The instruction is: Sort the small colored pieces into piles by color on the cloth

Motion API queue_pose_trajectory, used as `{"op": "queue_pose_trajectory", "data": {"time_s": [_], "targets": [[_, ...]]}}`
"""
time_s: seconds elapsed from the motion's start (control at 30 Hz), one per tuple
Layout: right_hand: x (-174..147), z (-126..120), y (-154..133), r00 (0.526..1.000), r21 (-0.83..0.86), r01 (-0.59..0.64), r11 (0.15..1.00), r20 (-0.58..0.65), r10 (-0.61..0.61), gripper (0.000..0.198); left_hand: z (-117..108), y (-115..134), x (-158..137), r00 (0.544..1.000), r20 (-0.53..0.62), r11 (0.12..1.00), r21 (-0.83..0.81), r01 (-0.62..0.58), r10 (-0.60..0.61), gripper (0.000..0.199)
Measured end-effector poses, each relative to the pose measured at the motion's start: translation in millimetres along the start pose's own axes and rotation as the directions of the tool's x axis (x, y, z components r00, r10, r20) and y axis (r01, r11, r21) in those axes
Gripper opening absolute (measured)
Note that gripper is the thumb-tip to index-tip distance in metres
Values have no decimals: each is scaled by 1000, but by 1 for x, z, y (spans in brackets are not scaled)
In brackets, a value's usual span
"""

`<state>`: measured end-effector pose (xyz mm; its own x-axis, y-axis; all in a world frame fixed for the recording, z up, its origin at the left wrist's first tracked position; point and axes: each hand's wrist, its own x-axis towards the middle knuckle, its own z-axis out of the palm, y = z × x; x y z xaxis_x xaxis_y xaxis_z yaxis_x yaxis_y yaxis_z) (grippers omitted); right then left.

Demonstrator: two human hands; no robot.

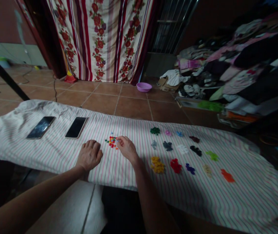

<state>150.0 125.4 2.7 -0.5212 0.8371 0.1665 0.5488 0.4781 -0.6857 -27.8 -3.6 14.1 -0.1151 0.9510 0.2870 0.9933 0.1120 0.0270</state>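
Note:
My left hand (89,155) lies palm down on the striped cloth (63,156), its fingers loosely bent with nothing visible in them. To its right is a small mixed pile of tiny pieces (111,141) in red, green, yellow, orange and blue. At that pile's right edge, my right hand (127,148) pinches thumb and forefinger together; whatever is between the tips is too small to name. Further right, sorted heaps lie in rows, among them dark green pieces (155,130), yellow pieces (158,165), red pieces (175,165), black pieces (196,150) and orange pieces (227,175).
Two phones, a left one (40,127) and a right one (76,127), lie on the cloth's left part. Beyond the table, a purple basin (144,87) stands on the tiled floor before a flowered curtain (104,39). A large clothes pile (241,65) fills the back right.

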Motion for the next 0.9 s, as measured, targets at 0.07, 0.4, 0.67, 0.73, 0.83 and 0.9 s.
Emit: {"op": "queue_pose_trajectory", "data": {"time_s": [0.07,0.4,0.67,0.73,0.83,0.9], "targets": [[0,-1,-1,1000,-11,1,1000,0,-1,23,0,0,0,1000,1,1000,-2,0,0,21],[3,7,9,1000,93,-14,996,-15,15,17,2,-1,-1,1000,2,1000,-15,3,-3,23],[0,3,16,998,142,-50,989,-23,53,17,-1,0,0,1000,-12,1000,-30,3,-4,21],[-1,3,15,999,129,-42,991,-29,46,18,-1,0,0,1000,-6,1000,-26,5,-6,22],[-1,3,15,999,125,-32,992,-30,36,20,1,-1,0,1000,0,1000,-17,8,-8,23],[-1,4,16,999,126,-36,991,-33,41,20,1,-1,-1,1000,9,1000,-12,11,-11,24]]}}
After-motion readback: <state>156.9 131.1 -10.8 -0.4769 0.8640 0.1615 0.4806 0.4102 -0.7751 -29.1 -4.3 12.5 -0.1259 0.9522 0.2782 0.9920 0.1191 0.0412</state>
